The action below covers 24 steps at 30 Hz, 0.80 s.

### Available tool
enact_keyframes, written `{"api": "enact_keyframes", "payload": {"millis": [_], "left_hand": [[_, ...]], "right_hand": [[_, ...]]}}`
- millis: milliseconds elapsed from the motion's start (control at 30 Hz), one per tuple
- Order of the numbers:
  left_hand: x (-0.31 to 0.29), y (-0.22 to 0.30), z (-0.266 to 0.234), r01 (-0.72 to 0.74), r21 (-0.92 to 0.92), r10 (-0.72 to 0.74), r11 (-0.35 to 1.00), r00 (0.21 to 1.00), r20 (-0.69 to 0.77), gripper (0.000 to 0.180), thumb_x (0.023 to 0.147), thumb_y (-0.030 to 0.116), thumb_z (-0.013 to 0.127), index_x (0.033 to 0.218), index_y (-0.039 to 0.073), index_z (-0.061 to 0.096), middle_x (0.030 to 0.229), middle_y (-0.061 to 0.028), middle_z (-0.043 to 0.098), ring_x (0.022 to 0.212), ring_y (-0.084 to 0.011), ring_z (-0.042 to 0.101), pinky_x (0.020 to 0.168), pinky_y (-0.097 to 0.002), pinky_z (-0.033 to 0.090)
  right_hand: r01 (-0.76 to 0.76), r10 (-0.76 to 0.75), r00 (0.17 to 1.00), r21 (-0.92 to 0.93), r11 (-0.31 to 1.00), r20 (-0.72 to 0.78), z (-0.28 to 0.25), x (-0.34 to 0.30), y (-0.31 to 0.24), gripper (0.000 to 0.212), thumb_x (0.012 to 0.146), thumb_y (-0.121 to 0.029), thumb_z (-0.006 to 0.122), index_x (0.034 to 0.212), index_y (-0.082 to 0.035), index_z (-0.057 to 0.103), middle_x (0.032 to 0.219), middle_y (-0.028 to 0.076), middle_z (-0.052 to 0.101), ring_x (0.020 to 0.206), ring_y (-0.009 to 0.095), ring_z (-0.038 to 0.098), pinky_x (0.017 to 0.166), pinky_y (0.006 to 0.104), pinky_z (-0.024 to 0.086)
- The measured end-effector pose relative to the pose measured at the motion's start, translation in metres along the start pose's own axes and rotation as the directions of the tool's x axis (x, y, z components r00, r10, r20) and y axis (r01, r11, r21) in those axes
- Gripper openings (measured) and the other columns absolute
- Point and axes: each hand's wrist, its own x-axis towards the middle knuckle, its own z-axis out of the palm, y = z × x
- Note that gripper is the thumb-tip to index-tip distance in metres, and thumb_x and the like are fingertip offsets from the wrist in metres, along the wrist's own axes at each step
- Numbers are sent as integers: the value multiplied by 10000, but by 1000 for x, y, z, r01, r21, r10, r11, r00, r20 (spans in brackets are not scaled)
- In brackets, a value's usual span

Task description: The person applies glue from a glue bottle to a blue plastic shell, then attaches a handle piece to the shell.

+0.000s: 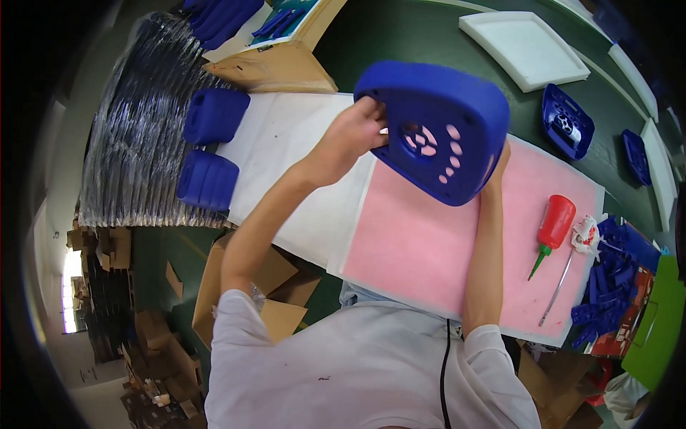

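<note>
A blue plastic housing (421, 164) with a round vent and a row of oval holes is held up, tilted, above the table. My left hand (355, 136) grips its left edge, fingers curled over the rim. At the far right side, my right hand (500, 166) supports it; most of its fingers are hidden behind the part. Below lies a pink mat (421, 243) on the white-covered table. To the right on the mat rest a red squeeze bottle (557, 222) with a green nozzle and a thin metal rod (556, 289) beside a crumpled white wrapper (586, 234).
Stacked blue housings (207, 179) stand at the table's left, by plastic-wrapped sheets (143, 121). Small blue parts (607, 282) are heaped at the right. Beyond are a white foam tray (525, 50) and another blue shell (568, 121). An open cardboard box (286, 318) sits below left.
</note>
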Motion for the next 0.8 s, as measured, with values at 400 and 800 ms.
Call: {"api": "enact_keyframes", "payload": {"millis": [400,800], "left_hand": [[30,-91,36,-321,-930,-220,-179,934,-280,473,917,50,552,1307,-100,332,1408,-241,365,1347,-333,348,1158,-423,274],[67,-83,61,-382,-896,-224,-225,916,-334,400,942,89,534,1247,-120,383,1208,-183,532,1204,-290,487,1076,-372,387]], "right_hand": [[-361,364,930,-66,930,50,-5,10,5,156,826,-5,510,920,11,633,712,19,612,577,59,539,530,198,426],[-361,363,930,-43,931,52,-8,8,13,150,826,-7,522,914,13,641,720,30,618,573,66,543,529,206,442]]}}
